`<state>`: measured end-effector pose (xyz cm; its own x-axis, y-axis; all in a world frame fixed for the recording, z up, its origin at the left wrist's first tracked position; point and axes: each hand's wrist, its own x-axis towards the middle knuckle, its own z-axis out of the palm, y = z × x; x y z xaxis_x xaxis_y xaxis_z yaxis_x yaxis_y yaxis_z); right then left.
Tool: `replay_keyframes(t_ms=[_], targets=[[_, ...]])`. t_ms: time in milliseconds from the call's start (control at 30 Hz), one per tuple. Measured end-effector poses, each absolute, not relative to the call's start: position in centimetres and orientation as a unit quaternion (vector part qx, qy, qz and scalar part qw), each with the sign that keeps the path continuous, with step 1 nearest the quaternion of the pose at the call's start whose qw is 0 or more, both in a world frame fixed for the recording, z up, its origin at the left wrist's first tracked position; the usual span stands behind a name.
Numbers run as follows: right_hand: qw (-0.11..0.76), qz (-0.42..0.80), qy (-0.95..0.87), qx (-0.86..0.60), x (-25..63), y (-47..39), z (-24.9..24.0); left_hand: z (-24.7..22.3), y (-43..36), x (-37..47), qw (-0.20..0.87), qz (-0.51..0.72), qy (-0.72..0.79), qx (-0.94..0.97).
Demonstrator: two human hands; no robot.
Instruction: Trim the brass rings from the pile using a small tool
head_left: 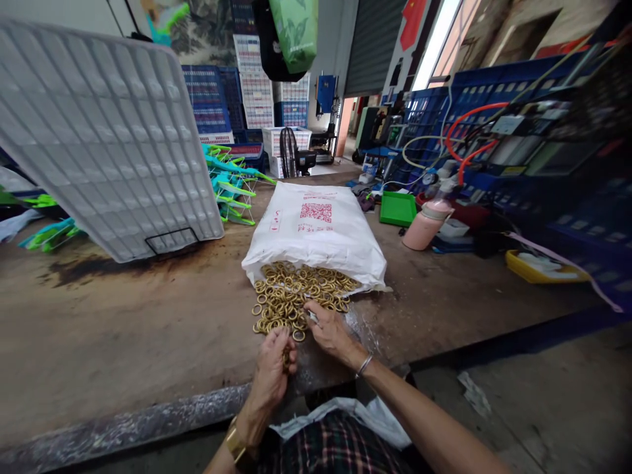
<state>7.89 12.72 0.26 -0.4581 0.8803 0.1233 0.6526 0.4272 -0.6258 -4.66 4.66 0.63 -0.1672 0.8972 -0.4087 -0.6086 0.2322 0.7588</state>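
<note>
Dozens of brass-coloured rings (284, 306) sit heaped at the open mouth of a white sack (316, 230), some inside it, the rest spilled onto the tabletop (172, 349). Left hand (273, 362) is curled almost closed just in front of the heap, some rings showing in its grip; count unclear. Right hand (330, 332) is at the heap's near side, fingers bent, partly closed; something pale shows by the fingertips, can't tell what, or whether a ring is pinched.

Step looks like picking rings by hand. Advice: take from the loose near edge, keep the left curled so nothing drops, don't dig under the sack lip or more may slide out. Pink bottle (424, 227) and green tray (397, 208) sit right, well apart; grey ribbed crate (113, 138) leans left.
</note>
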Motion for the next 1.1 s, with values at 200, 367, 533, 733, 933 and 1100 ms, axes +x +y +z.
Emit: replay_keyframes(t_ms=[200,367,533,733,933,1100], targets=[[0.297,0.422,-0.761,-0.394,7.6,10.8,1.2,1.0,4.9,-4.5,0.588,0.575,0.525,0.220],[0.311,0.479,-0.714,-0.404,6.8,10.5,1.2,0.4,4.8,-4.7,0.563,0.569,0.542,0.256],[0.307,0.482,-0.686,-0.450,6.3,10.8,0.1,-0.2,4.5,-4.8,0.533,0.556,0.568,0.291],[0.306,0.475,-0.697,-0.441,6.3,10.8,0.0,-0.2,4.3,-4.9,0.580,0.539,0.538,0.290],[0.307,0.513,-0.670,-0.441,6.4,10.9,0.2,0.1,4.0,-5.1,0.648,0.556,0.461,0.242],[0.296,0.517,-0.670,-0.444,6.5,10.9,0.3,0.4,3.9,-5.2,0.672,0.564,0.429,0.214]])
